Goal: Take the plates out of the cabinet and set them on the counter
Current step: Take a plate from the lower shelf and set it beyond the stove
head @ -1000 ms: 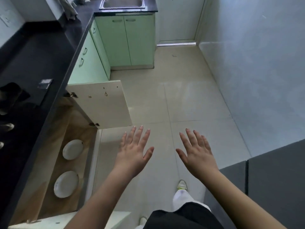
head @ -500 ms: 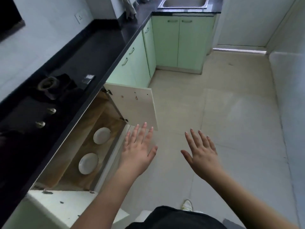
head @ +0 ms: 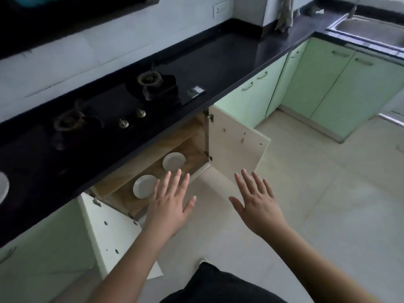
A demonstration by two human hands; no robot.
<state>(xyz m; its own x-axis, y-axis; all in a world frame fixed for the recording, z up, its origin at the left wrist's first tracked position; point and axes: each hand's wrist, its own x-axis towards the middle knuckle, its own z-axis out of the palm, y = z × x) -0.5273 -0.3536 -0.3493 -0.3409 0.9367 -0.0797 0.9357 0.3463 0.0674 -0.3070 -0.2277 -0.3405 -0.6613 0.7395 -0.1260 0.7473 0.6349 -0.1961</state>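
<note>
No sleeves showing, both forearms point(head: 131, 265) are bare up to the fingers point(head: 175, 182). No rings or watch either. Below that, dark black clothing point(head: 218, 285) and a white shoe point(head: 202, 261) poking out.

Head view, high, angled down-left at open cabinet point(head: 166, 162), floor point(head: 317, 204)

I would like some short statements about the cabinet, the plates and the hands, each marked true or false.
1. Two white plates lie inside the open cabinet: the near plate and the far plate. True.
2. The left hand grips a plate. False: its fingers are straight and hold nothing.
3. Both cabinet doors are closed. False: the right door and the left door stand open.
4. The right hand is empty. True.
5. Both plates are stacked. False: they lie apart.
</note>
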